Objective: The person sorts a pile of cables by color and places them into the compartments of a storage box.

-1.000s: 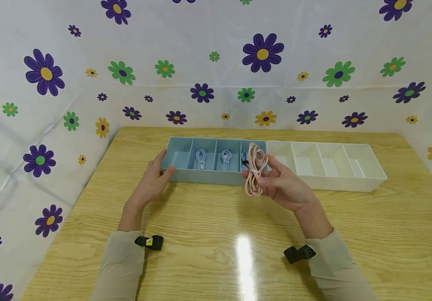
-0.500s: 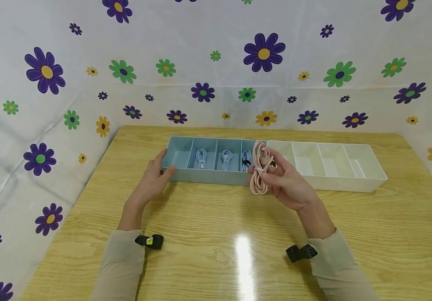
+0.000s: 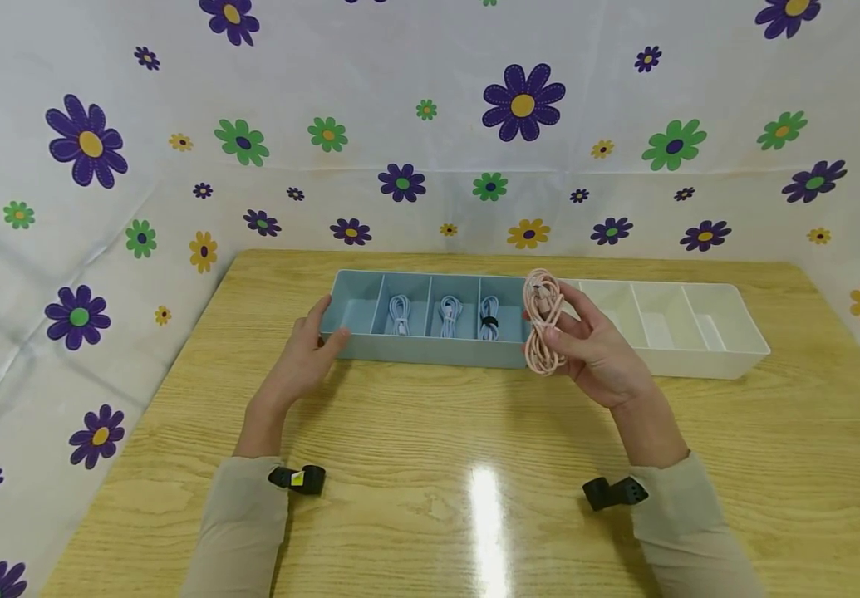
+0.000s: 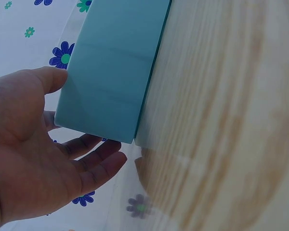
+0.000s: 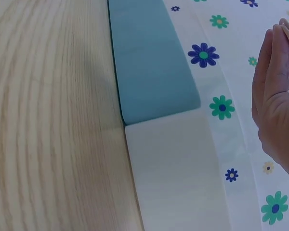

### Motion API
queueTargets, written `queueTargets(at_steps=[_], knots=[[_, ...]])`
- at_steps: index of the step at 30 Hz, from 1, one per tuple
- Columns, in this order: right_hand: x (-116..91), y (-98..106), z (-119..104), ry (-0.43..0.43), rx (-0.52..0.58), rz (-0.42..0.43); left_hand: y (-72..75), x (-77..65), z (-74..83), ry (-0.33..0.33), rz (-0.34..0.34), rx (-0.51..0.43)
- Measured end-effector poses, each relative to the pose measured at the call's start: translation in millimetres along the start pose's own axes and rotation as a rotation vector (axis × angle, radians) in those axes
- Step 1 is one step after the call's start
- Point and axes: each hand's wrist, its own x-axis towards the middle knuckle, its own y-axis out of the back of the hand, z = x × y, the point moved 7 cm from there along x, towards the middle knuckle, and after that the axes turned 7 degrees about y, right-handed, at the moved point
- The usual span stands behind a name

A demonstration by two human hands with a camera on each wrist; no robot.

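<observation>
In the head view my right hand (image 3: 602,353) pinches a coiled pink cable (image 3: 544,328) between thumb and fingers, above where a blue divided box (image 3: 430,350) meets a white one. The same coil shows partly at the edge of the right wrist view, past the hand's fingers. My left hand (image 3: 304,353) holds the blue box by its left front corner, thumb on the rim and fingers around the end. Inside the blue box lie three coiled pale blue cables, one each in separate compartments: a left one (image 3: 400,314), a middle one (image 3: 449,316) and a right one (image 3: 488,318) with a black strap.
The white divided box (image 3: 699,364) adjoins the right end of the blue one, in line with it. Both stand toward the back of a wooden table (image 3: 415,465). Behind hangs a white flowered cloth (image 3: 444,149), which also runs along the sides.
My right hand has carried the pink cable rightward, from over the blue box's right compartment to the join with the white box. My left hand has stayed at the blue box's corner.
</observation>
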Motion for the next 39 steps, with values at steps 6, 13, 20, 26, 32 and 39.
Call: queueTargets(at_steps=[6,13,20,26,32,39], knots=[[-3.7,12.5,-10.2,0.013,-0.019,0.074,0.0,-0.3,-0.6,-0.002,0.002,0.0],[-7.2,25.1,-20.5,0.037,-0.011,0.138,-0.3,0.4,0.8,-0.023,0.007,-0.009],[-11.5,37.7,-30.4,0.084,0.08,0.17,0.0,0.5,1.6,-0.015,0.005,-0.003],[-14.3,47.1,-34.2,0.098,0.131,0.2,0.2,1.4,-0.1,-0.01,0.008,0.005],[-15.1,54.0,-34.3,0.094,0.143,0.239,1.0,1.3,-1.3,-0.017,0.009,-0.001],[-16.7,60.0,-34.0,0.079,0.111,0.271,0.3,1.9,-1.1,-0.015,0.007,-0.005]])
